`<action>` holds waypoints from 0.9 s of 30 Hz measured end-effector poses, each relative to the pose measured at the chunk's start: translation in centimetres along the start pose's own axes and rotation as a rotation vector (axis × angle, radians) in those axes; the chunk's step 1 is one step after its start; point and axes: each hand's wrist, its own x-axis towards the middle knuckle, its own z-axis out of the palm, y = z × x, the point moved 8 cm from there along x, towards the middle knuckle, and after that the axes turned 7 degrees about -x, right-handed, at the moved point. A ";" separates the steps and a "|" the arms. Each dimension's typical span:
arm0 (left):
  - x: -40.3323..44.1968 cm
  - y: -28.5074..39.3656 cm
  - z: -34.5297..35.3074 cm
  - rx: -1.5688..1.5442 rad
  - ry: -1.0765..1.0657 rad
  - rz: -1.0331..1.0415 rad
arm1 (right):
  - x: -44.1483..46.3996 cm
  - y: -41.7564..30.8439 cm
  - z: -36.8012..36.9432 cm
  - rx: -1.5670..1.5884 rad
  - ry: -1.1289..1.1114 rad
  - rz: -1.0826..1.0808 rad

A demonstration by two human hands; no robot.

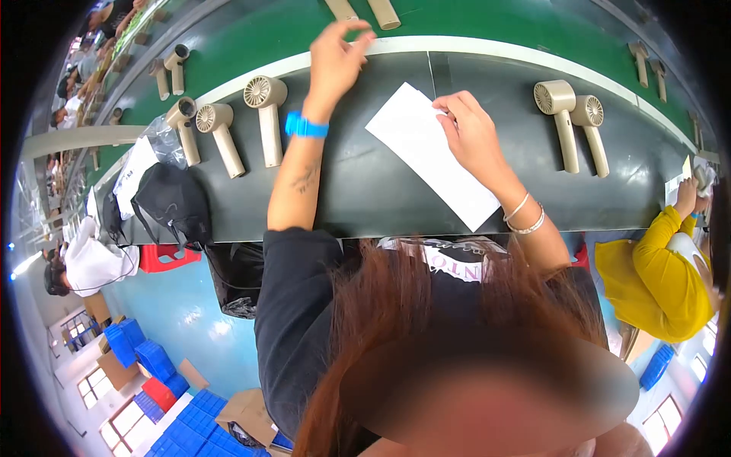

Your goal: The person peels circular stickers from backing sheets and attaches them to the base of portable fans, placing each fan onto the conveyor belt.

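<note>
Dark bench (350,190) spreads before us, our left sleeve (297,289) meeting its near edge. White paper (438,164) lies slantwise on it, one corner just beside that edge. Our right hand (476,137) is at the paper's far end, fingers bent; we cannot tell whether they pinch it or merely rest on it. If they drag the paper towards us, we judge it could slip over the edge. Three fans (269,133) lie to the left and two more fans (562,126) to the right; a careless swing of our left forearm (298,183) could knock the nearest of the three.

Farther out, our left hand (336,65) hangs near two pale handles (384,14) on the green belt (495,19), its fingers loosely parted, with nothing visibly held. We cannot see the handles' far ends, cut off by the frame. Beyond, people at the far left (72,107) are too small to make out.
</note>
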 end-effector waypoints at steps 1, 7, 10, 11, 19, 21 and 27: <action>-1.8 0.8 0.8 0.045 -0.104 0.035 | 0.3 0.2 0.4 -0.021 -0.001 0.005; -10.1 2.4 5.5 0.244 -0.441 0.365 | 1.0 0.7 2.2 -0.147 -0.017 -0.031; -10.4 2.0 5.6 0.251 -0.419 0.329 | 1.4 1.7 2.5 -0.115 -0.082 0.001; -10.4 2.1 5.6 0.265 -0.428 0.332 | 1.6 1.8 2.4 -0.047 -0.089 0.034; -10.4 2.1 5.6 0.275 -0.407 0.350 | 2.0 1.9 2.6 -0.126 -0.191 0.068; -10.3 2.0 5.6 0.277 -0.393 0.353 | 2.2 1.8 2.6 -0.146 -0.199 0.037; -10.2 2.2 5.6 0.300 -0.392 0.342 | 2.3 1.7 2.3 -0.076 -0.136 0.100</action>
